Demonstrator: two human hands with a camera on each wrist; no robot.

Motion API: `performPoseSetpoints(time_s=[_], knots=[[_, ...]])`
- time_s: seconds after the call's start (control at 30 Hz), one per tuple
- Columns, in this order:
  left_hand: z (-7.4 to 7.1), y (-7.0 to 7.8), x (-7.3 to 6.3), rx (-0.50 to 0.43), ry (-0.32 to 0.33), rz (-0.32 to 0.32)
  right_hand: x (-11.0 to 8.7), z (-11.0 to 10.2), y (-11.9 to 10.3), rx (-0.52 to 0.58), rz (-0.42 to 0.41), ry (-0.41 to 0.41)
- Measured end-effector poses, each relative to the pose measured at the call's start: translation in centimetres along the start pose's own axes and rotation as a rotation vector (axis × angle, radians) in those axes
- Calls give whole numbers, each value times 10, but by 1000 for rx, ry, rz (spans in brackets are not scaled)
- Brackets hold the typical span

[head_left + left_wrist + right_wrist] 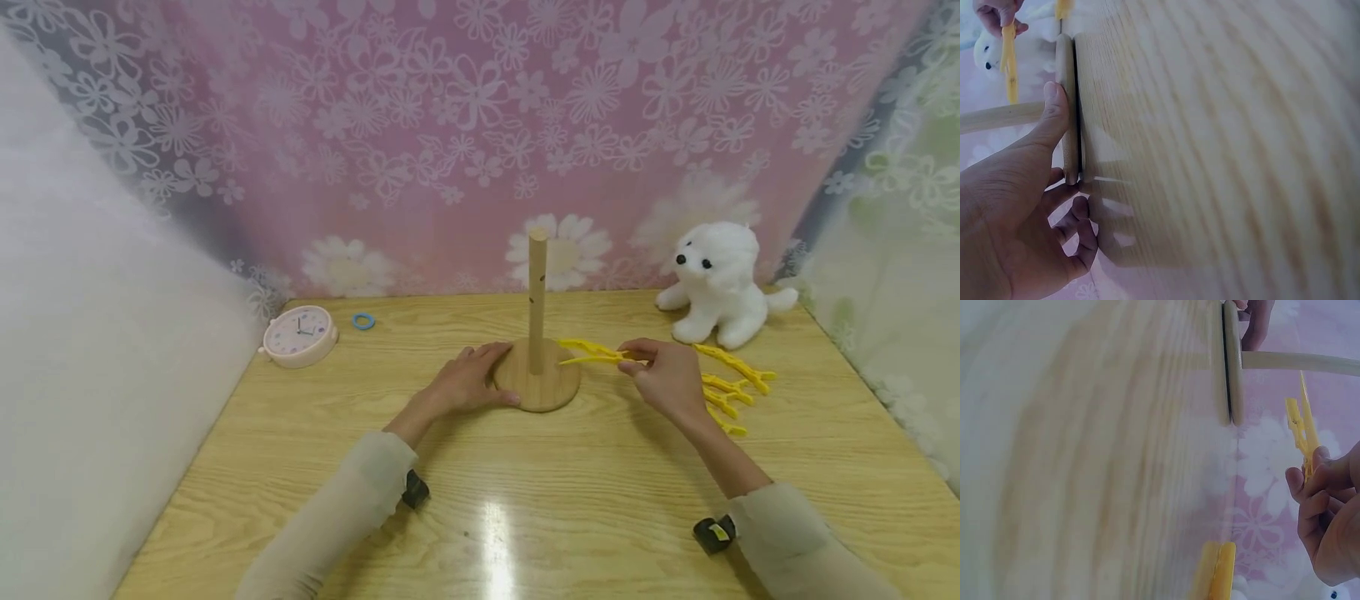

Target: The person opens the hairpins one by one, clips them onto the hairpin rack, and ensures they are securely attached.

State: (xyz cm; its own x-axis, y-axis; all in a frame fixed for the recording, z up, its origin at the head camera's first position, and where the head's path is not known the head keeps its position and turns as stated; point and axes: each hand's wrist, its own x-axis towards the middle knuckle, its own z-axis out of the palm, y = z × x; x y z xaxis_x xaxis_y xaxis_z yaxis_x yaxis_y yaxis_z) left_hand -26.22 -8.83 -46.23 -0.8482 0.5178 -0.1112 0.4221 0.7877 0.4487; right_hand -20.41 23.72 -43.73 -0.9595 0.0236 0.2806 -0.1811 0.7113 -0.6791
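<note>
A round-based wooden stand (538,392) with an upright post (537,292) stands mid-table. My left hand (468,382) holds its base at the left edge; in the left wrist view the thumb (1054,103) lies on the base's upper face and the fingers curl at its rim. To the right of the post, my right hand (666,379) pinches a yellow crocodile hair clip (592,353) by its tail end. The clip's two long prongs (1309,419) are spread apart and point at the post, their tips over the base in the head view.
Several more yellow clips (738,367) lie on the table just right of my right hand. Behind them sits a white plush dog (723,279). A pink clock (300,336) and a small blue ring (363,321) are at the back left. A flowered curtain (450,150) hangs behind the table.
</note>
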Motion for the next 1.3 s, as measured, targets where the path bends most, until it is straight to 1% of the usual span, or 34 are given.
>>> performPoseSetpoints(time_s=[0.17, 0.53, 0.83, 1.0, 1.3], knots=[[0, -1, 0, 8, 4, -4, 8, 10, -5, -5, -12, -18], [2, -2, -1, 18, -5, -10, 18, 32, -16, -24, -26, -60], [1, -2, 0, 23, 1, 8, 21, 45, -23, -30, -44, -82], [3, -4, 2, 35, -3, 6, 25, 51, -26, -57, -55, -84], [2, -3, 2, 24, 5, 17, 30, 61, -27, -42, -15, -108]])
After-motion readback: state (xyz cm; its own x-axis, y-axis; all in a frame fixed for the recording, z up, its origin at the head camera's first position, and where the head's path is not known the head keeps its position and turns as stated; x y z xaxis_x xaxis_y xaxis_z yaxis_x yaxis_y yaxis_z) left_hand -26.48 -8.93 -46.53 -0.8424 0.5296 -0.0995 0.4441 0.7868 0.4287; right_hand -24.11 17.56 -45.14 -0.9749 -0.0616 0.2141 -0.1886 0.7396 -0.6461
